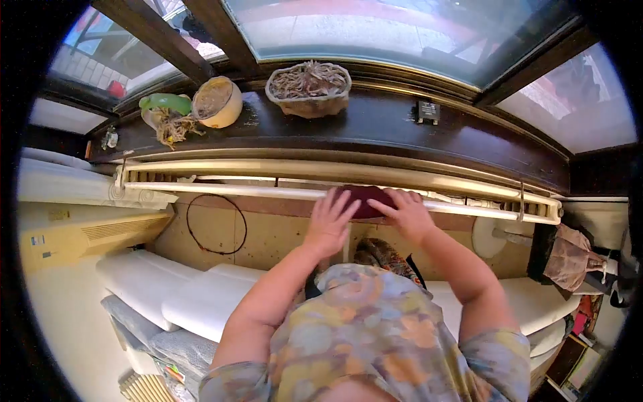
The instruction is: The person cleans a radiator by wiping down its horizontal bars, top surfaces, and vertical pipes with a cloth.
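A dark maroon cloth (364,201) lies over the white rail (268,191) in front of the radiator, below the window sill. My left hand (329,223) rests at the cloth's left edge, fingers spread and pointing up. On the cloth's right side is my right hand (406,213), its fingers apart and lying on the fabric. Both palms face down. The part of the cloth beneath the fingers is hidden.
On the dark sill (382,127) stand an oval planter (309,90), a round pot (217,102), a green item (166,102) and a small black box (427,112). A hoop (216,224) lies on the floor. White sofas (213,295) are behind me.
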`<state>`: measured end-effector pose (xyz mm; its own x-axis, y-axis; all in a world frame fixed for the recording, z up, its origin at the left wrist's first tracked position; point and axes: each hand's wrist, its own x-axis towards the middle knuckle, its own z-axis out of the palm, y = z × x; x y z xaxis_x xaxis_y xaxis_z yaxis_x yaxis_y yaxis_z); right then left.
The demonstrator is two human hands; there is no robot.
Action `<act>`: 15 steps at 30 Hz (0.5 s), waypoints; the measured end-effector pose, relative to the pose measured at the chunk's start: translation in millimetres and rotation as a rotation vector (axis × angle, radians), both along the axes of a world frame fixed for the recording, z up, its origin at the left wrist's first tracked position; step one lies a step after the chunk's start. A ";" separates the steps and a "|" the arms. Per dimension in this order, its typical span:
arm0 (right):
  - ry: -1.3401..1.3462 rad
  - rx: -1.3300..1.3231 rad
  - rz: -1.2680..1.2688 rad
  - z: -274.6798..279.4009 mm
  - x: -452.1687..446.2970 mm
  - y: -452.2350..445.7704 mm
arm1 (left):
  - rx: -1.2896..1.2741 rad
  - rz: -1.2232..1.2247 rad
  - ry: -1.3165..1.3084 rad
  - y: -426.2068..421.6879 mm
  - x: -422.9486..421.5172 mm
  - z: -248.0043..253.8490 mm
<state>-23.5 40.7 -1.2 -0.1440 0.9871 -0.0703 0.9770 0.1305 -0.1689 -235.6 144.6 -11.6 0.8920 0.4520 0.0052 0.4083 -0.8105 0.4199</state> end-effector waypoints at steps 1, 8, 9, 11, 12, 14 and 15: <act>-0.014 -0.028 -0.008 7.3 14.3 -11.2 | -0.007 -0.022 -0.017 -9.1 14.6 0.0; 0.019 -0.148 -0.003 13.9 63.2 -40.4 | -0.032 0.028 -0.112 -37.7 66.2 -1.0; 0.009 -0.203 -0.040 11.8 57.1 -37.1 | -0.016 0.023 -0.101 -34.3 62.3 3.3; -0.013 -0.179 -0.031 5.0 48.4 -31.1 | -0.020 0.028 -0.113 -29.4 49.5 1.0; -0.031 -0.153 -0.024 3.2 41.8 -26.4 | -0.023 0.031 -0.121 -26.3 41.7 0.5; -0.010 0.038 -0.002 -0.3 21.4 -13.2 | 0.002 0.051 -0.108 -22.7 24.2 6.5; -0.002 0.105 0.012 -8.6 11.9 -5.3 | -0.008 0.120 -0.070 -21.3 14.9 8.8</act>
